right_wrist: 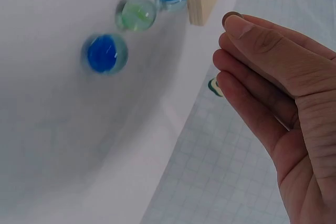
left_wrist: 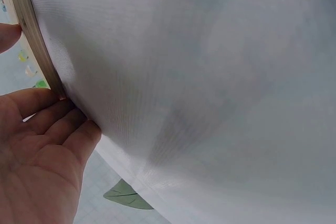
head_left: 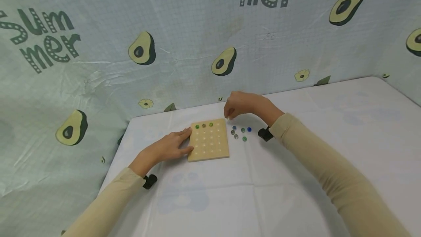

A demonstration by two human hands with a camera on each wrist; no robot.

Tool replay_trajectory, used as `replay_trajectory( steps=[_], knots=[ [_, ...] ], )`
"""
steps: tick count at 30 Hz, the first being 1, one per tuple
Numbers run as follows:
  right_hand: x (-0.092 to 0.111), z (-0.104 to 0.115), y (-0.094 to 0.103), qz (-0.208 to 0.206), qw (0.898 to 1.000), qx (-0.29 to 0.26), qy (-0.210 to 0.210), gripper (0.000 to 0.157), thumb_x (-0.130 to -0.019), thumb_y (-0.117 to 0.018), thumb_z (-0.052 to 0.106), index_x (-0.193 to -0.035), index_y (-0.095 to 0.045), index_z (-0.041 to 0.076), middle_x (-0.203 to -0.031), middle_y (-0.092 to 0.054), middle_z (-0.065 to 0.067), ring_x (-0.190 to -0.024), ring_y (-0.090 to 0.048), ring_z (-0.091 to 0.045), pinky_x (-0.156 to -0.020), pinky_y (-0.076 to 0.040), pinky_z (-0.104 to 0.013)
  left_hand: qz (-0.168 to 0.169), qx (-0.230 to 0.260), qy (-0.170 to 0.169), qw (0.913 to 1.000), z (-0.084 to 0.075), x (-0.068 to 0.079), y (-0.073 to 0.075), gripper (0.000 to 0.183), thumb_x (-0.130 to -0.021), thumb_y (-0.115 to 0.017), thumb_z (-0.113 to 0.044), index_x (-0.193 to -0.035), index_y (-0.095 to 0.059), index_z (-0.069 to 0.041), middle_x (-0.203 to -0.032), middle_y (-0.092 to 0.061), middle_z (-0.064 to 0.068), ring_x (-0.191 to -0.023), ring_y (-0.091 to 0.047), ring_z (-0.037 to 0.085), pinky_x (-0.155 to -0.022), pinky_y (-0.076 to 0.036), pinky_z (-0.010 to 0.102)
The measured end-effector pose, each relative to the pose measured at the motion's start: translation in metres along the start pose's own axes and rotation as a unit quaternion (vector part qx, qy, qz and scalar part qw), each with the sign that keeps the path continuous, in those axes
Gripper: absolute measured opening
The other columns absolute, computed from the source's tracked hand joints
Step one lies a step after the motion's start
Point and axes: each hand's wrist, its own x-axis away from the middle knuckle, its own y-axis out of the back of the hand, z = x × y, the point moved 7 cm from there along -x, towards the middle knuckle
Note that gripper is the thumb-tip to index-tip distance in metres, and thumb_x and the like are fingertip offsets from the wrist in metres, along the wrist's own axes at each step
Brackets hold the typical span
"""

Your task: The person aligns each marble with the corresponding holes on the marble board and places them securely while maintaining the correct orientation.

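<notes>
A square wooden board (head_left: 210,142) with rows of round hollows lies on the table. Three glass marbles (head_left: 204,125) sit in its far row, two of them greenish. My left hand (head_left: 171,145) rests at the board's left edge, thumb and fingers spread and touching it. Beyond the far right corner of the board, my right hand (head_left: 241,104) is raised above the cloth. Its thumb and index finger pinch a small marble (head_left: 228,119), mostly hidden by the fingertips. In the right wrist view, a blue marble (right_wrist: 104,53) and a pale green marble (right_wrist: 136,14) lie near that hand.
Several loose marbles (head_left: 236,136) are scattered on the white tablecloth (head_left: 223,200) just right of the board. Behind the table's far edge hangs a patterned curtain (head_left: 184,39) with avocados. A black wrist camera (head_left: 265,134) hangs under the right sleeve.
</notes>
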Motion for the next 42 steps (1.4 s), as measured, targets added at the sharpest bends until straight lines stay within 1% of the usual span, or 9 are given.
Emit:
replay_trajectory(
  steps=[9, 14, 23, 27, 36, 42],
  knots=[
    [-0.008, 0.009, -0.004, -0.021, 0.999, -0.029, 0.037, 0.018, -0.089, -0.08, 0.012, -0.107, -0.081, 0.007, -0.101, -0.078, -0.002, -0.093, -0.074, -0.013, -0.084, -0.058, -0.026, 0.003, 0.001, -0.001, 1.0, 0.0, 0.001, -0.001, 0.079, -0.103, -0.053, -0.047, -0.16, -0.023, -0.001, -0.164, -0.026, 0.02, -0.149, -0.03, 0.036, -0.118, -0.032, 0.051],
    [-0.011, 0.011, -0.003, -0.037, 0.998, -0.041, 0.039, 0.018, -0.09, -0.079, 0.01, -0.107, -0.081, 0.007, -0.103, -0.078, -0.003, -0.095, -0.074, -0.014, -0.085, -0.058, -0.027, -0.001, 0.001, -0.005, 1.0, 0.0, 0.0, 0.0, 0.079, -0.103, -0.054, -0.046, -0.16, -0.025, 0.0, -0.163, -0.028, 0.02, -0.149, -0.031, 0.036, -0.118, -0.033, 0.05],
    [-0.019, 0.013, -0.001, -0.052, 0.996, -0.063, 0.018, 0.018, -0.091, -0.079, 0.013, -0.107, -0.081, 0.007, -0.103, -0.078, -0.002, -0.096, -0.073, -0.014, -0.086, -0.057, -0.027, 0.005, 0.006, 0.01, 0.9999, 0.002, -0.001, -0.002, 0.079, -0.102, -0.054, -0.047, -0.16, -0.024, -0.003, -0.164, -0.027, 0.018, -0.149, -0.031, 0.035, -0.117, -0.033, 0.051],
    [-0.021, 0.013, -0.001, -0.059, 0.996, -0.073, 0.011, 0.016, -0.09, -0.08, 0.015, -0.105, -0.082, 0.009, -0.101, -0.078, -0.001, -0.094, -0.073, -0.013, -0.085, -0.057, -0.027, 0.005, 0.007, 0.01, 0.9999, 0.002, 0.0, -0.001, 0.079, -0.102, -0.054, -0.047, -0.161, -0.024, -0.002, -0.164, -0.027, 0.018, -0.149, -0.031, 0.035, -0.118, -0.033, 0.051],
    [-0.022, 0.008, -0.001, -0.096, 0.99, -0.101, -0.008, 0.013, -0.089, -0.081, 0.017, -0.101, -0.082, 0.012, -0.098, -0.078, 0.002, -0.091, -0.072, -0.01, -0.083, -0.057, -0.027, 0.001, 0.003, 0.008, 1.0, 0.002, -0.001, 0.0, 0.079, -0.103, -0.053, -0.047, -0.161, -0.024, -0.002, -0.164, -0.026, 0.018, -0.149, -0.032, 0.035, -0.117, -0.034, 0.05],
    [-0.02, 0.003, -0.008, -0.095, 0.987, -0.123, -0.035, 0.012, -0.089, -0.081, 0.017, -0.1, -0.083, 0.013, -0.097, -0.078, 0.002, -0.087, -0.072, -0.01, -0.081, -0.057, -0.028, 0.003, -0.007, 0.003, 1.0, 0.001, -0.002, 0.0, 0.079, -0.103, -0.054, -0.047, -0.16, -0.024, -0.001, -0.164, -0.026, 0.018, -0.149, -0.032, 0.035, -0.117, -0.034, 0.05]
  ],
)
